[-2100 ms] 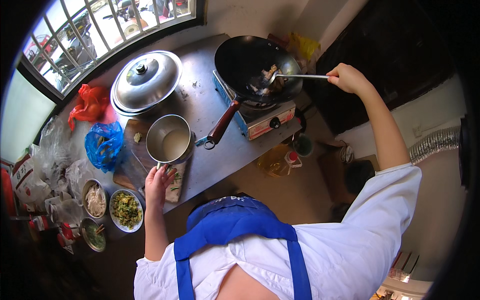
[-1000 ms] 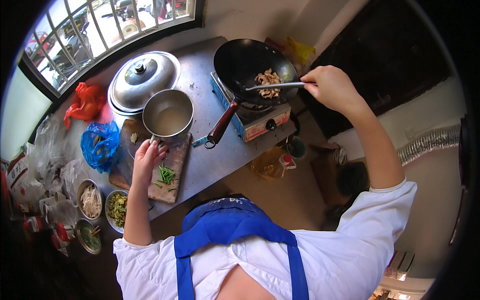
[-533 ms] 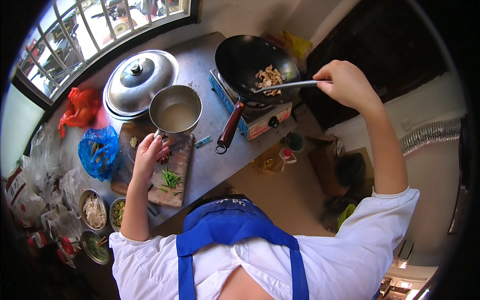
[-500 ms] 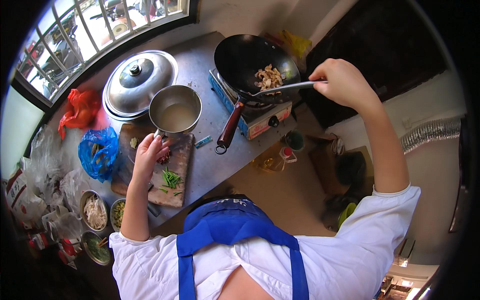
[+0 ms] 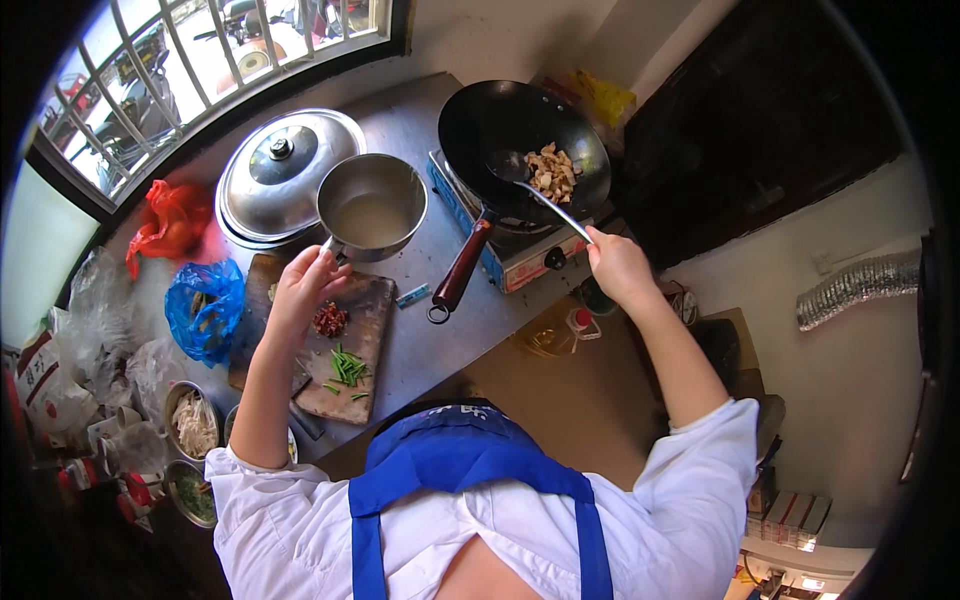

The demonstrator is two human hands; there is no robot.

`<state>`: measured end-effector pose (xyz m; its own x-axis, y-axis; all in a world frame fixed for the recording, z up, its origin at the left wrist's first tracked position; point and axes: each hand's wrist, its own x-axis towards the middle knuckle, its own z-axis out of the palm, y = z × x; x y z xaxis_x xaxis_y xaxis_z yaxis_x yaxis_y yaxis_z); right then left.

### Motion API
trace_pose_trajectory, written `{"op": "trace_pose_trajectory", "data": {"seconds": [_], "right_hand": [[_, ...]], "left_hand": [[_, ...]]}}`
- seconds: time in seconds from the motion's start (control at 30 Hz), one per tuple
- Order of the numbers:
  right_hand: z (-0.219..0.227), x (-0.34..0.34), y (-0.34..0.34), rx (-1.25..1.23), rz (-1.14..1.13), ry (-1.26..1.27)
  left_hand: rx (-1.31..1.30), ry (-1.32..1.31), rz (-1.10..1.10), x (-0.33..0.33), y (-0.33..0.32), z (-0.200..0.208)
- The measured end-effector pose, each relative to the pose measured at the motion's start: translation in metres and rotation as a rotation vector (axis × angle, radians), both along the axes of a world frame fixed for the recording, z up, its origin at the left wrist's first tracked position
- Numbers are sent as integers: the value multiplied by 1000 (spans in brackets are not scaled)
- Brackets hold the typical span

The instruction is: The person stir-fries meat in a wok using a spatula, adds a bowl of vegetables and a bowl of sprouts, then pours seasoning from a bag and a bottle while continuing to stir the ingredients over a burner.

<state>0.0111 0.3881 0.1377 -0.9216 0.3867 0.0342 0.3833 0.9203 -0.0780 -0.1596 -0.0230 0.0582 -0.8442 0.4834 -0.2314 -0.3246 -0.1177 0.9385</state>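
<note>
My left hand (image 5: 308, 285) is closed round the handle of a steel saucepan (image 5: 350, 183) with cloudy pale liquid in it. The pan hangs above the cutting board, its rim overlapping the domed lid in view. My right hand (image 5: 618, 262) grips the handle of a metal cooking spoon (image 5: 556, 209), whose bowl rests inside a black wok (image 5: 482, 115). Browned sliced pieces of food (image 5: 552, 174) lie beside the spoon. The wok stands on a portable gas stove (image 5: 528, 262), its wooden handle (image 5: 464, 268) pointing toward me.
A wooden cutting board (image 5: 345, 402) bears chopped green pieces (image 5: 347, 368) and chopped red pieces (image 5: 331, 320). A domed steel lid (image 5: 300, 165), a red bag (image 5: 168, 225) and a blue bag (image 5: 203, 312) sit left. Bowls (image 5: 194, 420) stand at the table's near left edge. A bottle (image 5: 581, 322) stands below.
My right hand has come down and left, and the spoon's bowl has shifted to the left of the food. The saucepan has moved slightly right.
</note>
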Motion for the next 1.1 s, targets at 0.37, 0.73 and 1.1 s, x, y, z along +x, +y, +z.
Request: {"op": "trace_pose_trajectory", "data": {"seconds": [0.37, 0.73, 1.1], "right_hand": [[-47, -27, 61, -3, -92, 323], [79, 17, 56, 146, 29, 357], [102, 64, 17, 399, 91, 266]], "left_hand": [[-10, 89, -111, -44, 78, 62], [-344, 175, -350, -110, 205, 75], [-402, 292, -307, -105, 265, 53]]}}
